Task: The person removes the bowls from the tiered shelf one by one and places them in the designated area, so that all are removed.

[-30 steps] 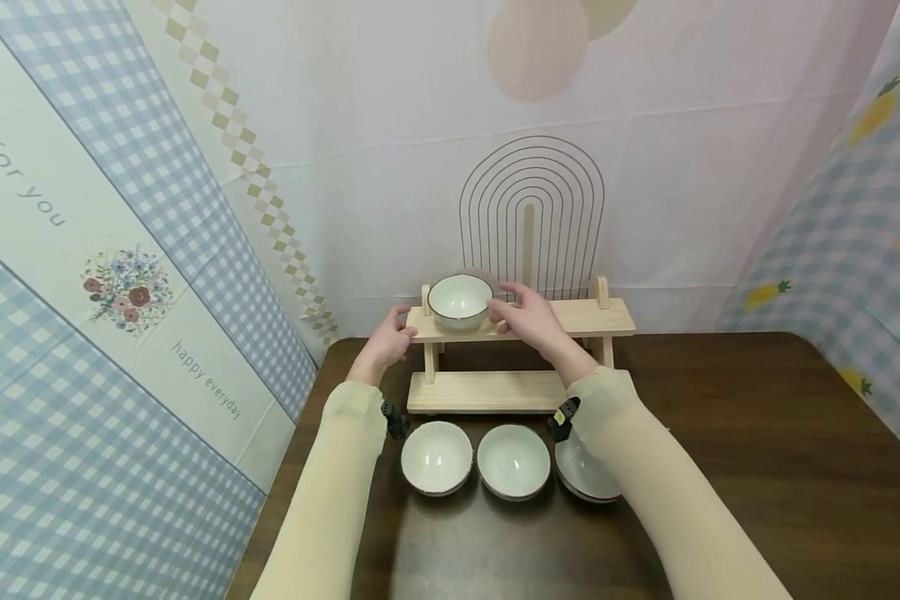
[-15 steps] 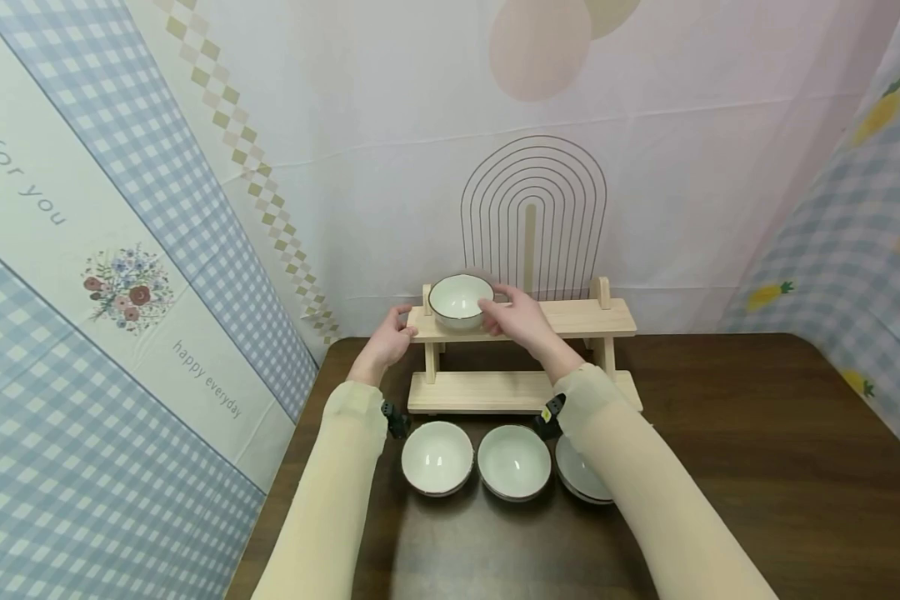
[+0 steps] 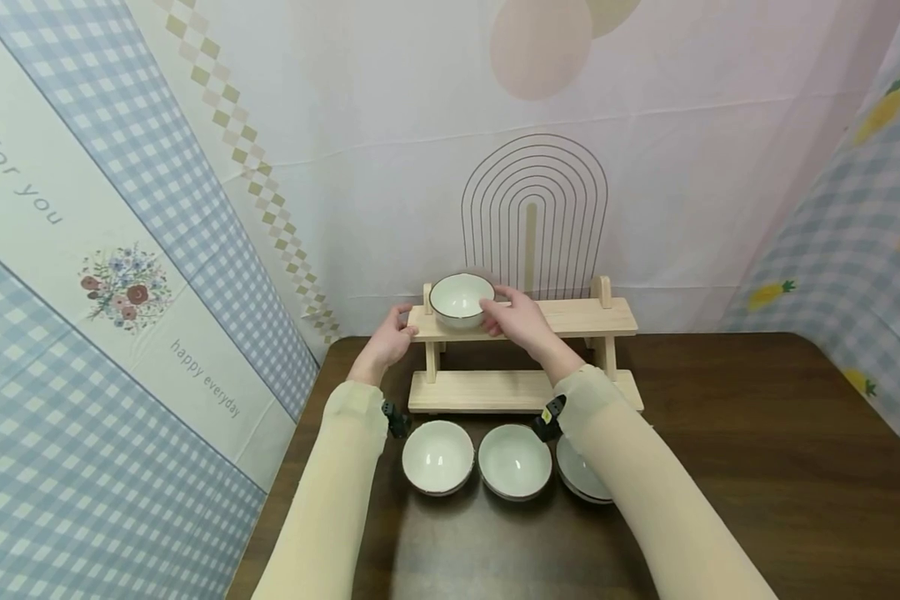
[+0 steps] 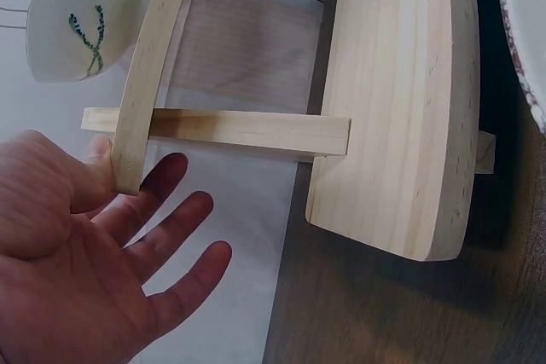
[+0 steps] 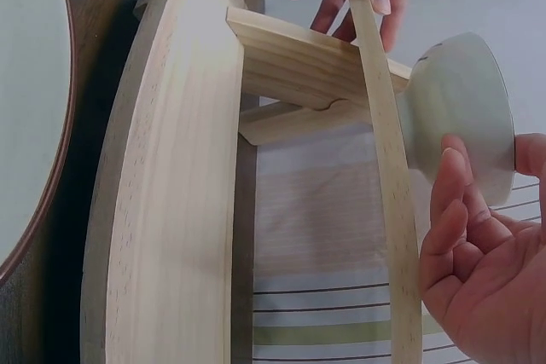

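A white bowl with a dark rim (image 3: pixel 459 298) stands on the left part of the upper board of a two-tier wooden display rack (image 3: pixel 581 317). My right hand (image 3: pixel 521 321) holds this bowl at its right side, thumb by the rim and fingers against the wall. In the right wrist view the bowl (image 5: pixel 465 112) shows its foot on the upper board. My left hand (image 3: pixel 387 340) pinches the left end of that board between thumb and forefinger. Its other fingers spread below the board in the left wrist view, where the bowl (image 4: pixel 90 19) carries a green sprig.
In front of the rack stand a left bowl (image 3: pixel 438 458), a middle bowl (image 3: pixel 515 462) and a right bowl (image 3: pixel 581 475), which my right sleeve partly covers. The lower board (image 3: pixel 487 392) lies just behind them. A patterned cloth (image 3: pixel 390 208) hangs behind the brown table (image 3: pixel 735 433).
My right hand has moved left against the bowl and taken hold of it. The bowl and my left hand look nearly unmoved.
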Demonstrator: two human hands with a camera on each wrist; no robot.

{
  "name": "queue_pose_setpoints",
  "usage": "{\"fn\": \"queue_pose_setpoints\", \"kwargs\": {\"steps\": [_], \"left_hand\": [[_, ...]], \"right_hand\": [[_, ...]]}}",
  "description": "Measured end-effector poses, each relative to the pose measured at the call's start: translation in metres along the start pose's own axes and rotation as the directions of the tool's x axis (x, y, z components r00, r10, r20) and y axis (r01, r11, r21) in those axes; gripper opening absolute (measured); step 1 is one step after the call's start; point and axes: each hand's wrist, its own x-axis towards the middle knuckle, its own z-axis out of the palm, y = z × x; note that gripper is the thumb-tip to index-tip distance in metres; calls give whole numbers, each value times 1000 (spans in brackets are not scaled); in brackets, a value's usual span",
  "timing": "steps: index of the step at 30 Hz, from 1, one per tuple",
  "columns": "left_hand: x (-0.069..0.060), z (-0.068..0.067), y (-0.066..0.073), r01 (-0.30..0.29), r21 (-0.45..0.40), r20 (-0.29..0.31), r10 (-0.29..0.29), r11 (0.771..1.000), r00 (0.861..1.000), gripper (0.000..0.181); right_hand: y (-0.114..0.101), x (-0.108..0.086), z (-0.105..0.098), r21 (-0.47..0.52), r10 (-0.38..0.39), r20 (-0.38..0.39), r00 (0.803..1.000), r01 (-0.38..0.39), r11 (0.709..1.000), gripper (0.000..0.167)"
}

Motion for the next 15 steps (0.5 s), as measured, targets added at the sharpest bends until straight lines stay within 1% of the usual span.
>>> {"fn": "queue_pose_setpoints", "kwargs": {"steps": [3,10,15], "left_hand": [[-1,-1,-1,-4,-2,9,4,1000,1000,57],[-4,-4,-4,-12,-3,28,12,1000,1000,57],[-7,-6,-6,-26,12,39,26,1000,999,58]], "right_hand": [[0,-2,3,7,7,-8,1000,-6,1000,70],[0,-9,7,60,30,-24,999,-28,998,67],[1,-17,9,55,24,-50,998,-21,998,67]]}}
